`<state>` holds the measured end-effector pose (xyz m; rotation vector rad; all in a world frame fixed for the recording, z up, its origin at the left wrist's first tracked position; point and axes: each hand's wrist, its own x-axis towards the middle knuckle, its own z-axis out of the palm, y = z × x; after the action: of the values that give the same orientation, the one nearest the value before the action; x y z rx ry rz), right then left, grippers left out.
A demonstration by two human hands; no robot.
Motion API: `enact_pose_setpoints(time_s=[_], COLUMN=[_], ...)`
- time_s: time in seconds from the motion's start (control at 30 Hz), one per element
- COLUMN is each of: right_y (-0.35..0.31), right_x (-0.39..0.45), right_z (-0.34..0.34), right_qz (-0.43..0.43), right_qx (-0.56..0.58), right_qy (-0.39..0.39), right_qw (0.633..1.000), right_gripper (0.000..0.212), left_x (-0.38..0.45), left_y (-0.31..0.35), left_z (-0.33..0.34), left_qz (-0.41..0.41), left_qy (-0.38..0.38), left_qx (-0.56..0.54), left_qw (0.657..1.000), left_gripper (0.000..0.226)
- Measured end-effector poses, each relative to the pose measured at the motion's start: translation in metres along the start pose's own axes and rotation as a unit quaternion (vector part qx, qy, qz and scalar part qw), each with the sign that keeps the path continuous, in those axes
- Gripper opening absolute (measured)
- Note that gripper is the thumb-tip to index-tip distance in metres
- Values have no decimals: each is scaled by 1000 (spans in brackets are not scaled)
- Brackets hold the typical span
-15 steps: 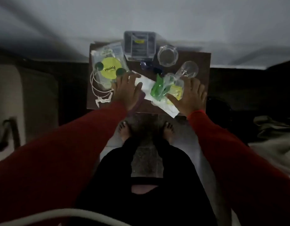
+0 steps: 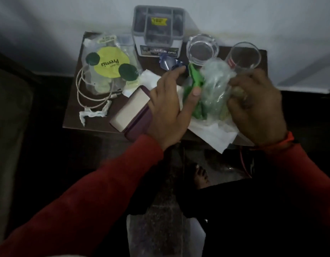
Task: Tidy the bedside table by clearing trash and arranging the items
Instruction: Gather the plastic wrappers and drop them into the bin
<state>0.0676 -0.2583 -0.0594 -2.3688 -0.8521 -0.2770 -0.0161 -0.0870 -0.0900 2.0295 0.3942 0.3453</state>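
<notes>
A crumpled clear bag [image 2: 215,86] with a green wrapper [image 2: 194,84] against its left side sits at the near right of the desk [image 2: 73,101], on a white tissue [image 2: 214,134] that hangs over the near edge. The right hand [image 2: 257,106] is curled shut on the bag's right side, its fingers blurred. The left hand [image 2: 171,106] is half open, thumb pressing the green wrapper, fingertips reaching toward a blue wrapper [image 2: 168,62] just beyond; whether it truly grips anything I cannot tell. Under the left palm lies a purple case [image 2: 136,123] with a beige box [image 2: 129,108] on it, both jutting past the near edge. Far right stand a tilted tumbler [image 2: 244,54] and, left of it, a glass bowl [image 2: 202,50]. A grey organiser [image 2: 158,32] stands at the far middle against the wall. At the far left lies a Premia bag [image 2: 108,65], with a cable [image 2: 86,93] looped at its near left and a twisted paper scrap [image 2: 93,114] nearer still.
</notes>
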Motion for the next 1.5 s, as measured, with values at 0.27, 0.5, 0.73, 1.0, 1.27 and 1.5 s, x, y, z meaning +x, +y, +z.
enact_pose_setpoints(time_s=[0.27,0.5,0.73,1.0,1.27,1.5], right_y=[-106,-118,17,83,2,-117], right_x=[-29,-56,-62,-61,-7,108], right_z=[22,15,41,62,55,149], right_qz=[43,89,138,321,177,13], right_qx=[304,535,7,-101,1,178], right_qy=[-8,-132,118,-34,-1,-216], right_qw=[952,830,983,941,984,960], right_gripper=[20,41,21,20,16,7], left_x=[-61,-78,-31,-15,-12,-9], left_y=[31,-6,-50,-73,-83,-87], left_z=[-40,-84,-130,-146,-176,-185], left_qz=[-152,-192,-202,-223,-226,-248], left_qy=[-87,99,214,214,289,355], left_qx=[-497,-497,-460,-431,-464,-484], left_qw=[850,841,838,848,806,761], left_gripper=[55,52,54,45,52,53])
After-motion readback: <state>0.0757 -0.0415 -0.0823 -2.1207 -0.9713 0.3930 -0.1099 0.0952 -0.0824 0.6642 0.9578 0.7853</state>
